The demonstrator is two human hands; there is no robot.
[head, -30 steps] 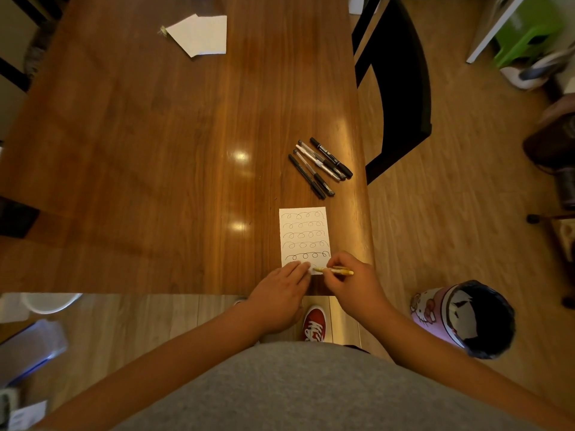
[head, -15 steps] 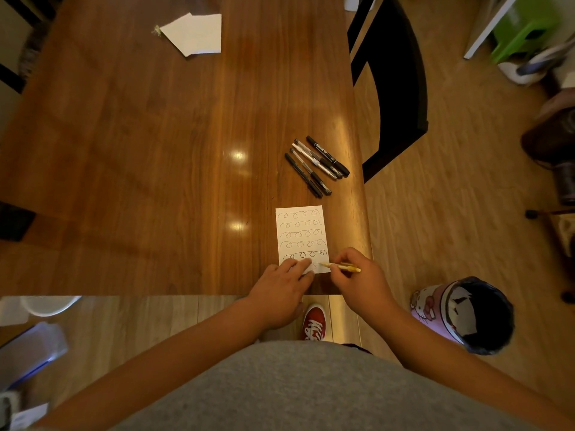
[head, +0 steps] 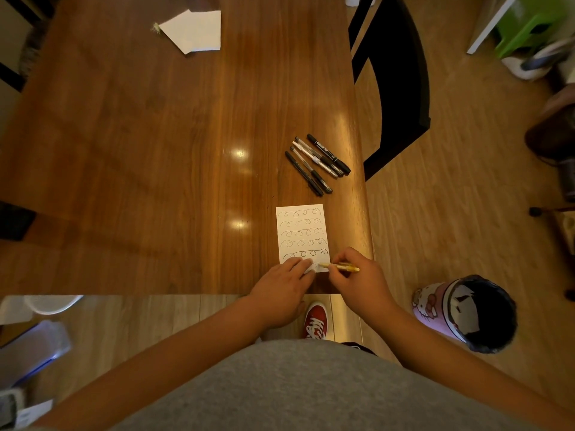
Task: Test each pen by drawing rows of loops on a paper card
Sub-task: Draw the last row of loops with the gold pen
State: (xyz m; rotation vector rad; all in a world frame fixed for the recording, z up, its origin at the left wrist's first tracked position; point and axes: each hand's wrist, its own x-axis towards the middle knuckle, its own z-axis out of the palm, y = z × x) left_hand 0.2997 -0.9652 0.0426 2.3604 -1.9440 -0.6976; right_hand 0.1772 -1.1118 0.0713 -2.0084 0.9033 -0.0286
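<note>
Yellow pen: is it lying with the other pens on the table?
No: the yellow pen is gripped in the right hand, tip at the card's bottom edge, apart from the dark pens farther up the table.

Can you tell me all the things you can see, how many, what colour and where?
Long wooden table: one, brown, centre.
White paper card with loop rows: one, near table edge.
Dark pens in a bunch: five, black and clear, beyond the card.
Yellow pen: one, tip on the card.
Folded white paper sheets: far end of table.
Black chair: one, right of table.
Pink cartoon-cat bin: one, on the floor.
Red shoe: one, under table edge.
Left hand: pressing the card.
Right hand: holding the yellow pen.
</note>
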